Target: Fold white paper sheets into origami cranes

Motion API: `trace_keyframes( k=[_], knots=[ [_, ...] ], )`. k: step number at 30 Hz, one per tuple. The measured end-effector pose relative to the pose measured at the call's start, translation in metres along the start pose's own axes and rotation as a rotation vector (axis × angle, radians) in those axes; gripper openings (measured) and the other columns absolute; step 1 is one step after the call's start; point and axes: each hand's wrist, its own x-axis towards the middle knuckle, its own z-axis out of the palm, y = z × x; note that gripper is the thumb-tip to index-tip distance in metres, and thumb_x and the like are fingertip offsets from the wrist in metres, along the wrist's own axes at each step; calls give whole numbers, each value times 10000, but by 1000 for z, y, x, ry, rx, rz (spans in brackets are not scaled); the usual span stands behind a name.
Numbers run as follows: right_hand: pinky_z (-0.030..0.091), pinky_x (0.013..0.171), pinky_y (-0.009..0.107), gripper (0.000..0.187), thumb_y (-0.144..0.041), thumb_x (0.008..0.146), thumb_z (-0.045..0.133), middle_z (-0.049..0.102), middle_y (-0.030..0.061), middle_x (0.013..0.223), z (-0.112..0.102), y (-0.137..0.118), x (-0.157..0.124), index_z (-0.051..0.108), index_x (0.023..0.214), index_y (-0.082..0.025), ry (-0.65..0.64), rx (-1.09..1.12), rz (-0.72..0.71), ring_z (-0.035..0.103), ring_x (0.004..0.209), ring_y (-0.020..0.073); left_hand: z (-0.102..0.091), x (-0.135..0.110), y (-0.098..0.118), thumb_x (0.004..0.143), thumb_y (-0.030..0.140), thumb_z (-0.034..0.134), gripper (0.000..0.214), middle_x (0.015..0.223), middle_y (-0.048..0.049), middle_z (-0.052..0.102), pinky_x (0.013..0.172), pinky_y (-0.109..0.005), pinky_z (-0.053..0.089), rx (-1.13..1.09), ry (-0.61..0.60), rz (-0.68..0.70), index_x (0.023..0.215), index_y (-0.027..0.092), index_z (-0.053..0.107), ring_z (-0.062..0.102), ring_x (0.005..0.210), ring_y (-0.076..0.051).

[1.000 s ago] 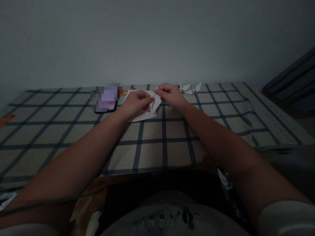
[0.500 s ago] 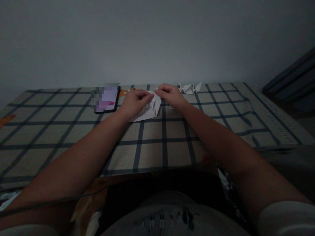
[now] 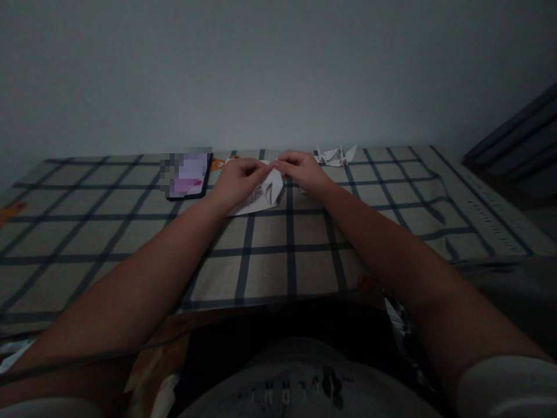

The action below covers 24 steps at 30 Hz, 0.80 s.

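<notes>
My left hand [image 3: 237,181] and my right hand [image 3: 302,168] meet at the far middle of the checked tablecloth [image 3: 278,244]. Both pinch a partly folded piece of white paper [image 3: 273,184] between their fingertips. Under it lies a flat white sheet [image 3: 256,203]. The light is dim and the fine folds are hard to see.
A phone with a lit screen [image 3: 188,175] lies left of my left hand. Finished white paper cranes [image 3: 336,155] stand behind my right hand near the wall. A dark piece of furniture [image 3: 517,145] is at the right. The cloth's front edge is near my lap.
The hands have closed in slightly on the folded paper, which sits a little more gathered between the fingertips. Nothing else has moved.
</notes>
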Motion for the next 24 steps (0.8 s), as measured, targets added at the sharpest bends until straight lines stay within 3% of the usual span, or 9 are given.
trace_keyframes(
  k=[6,15,24],
  knots=[
    [459,698,270,331,-493,881,798,603,-15,733,2,-1,1,695,798,-189,21,-22,44,527,733,136,-2,1,0,854,484,675,330,698,-29,679,664,-287,433,98,6,24,755,179,754,571,686,-160],
    [453,668,252,323,-439,890,821,589,-23,729,5,-3,1,647,767,-196,37,16,68,527,713,128,-1,0,-1,874,482,658,337,710,-26,682,675,-291,426,94,-10,57,760,180,758,571,691,-156],
    [504,678,231,447,-617,887,774,635,-4,765,2,0,2,665,791,-195,17,120,121,581,716,115,1,1,-7,879,467,671,310,802,-37,753,704,-275,491,-17,66,-24,826,179,773,645,762,-171]
  ],
)
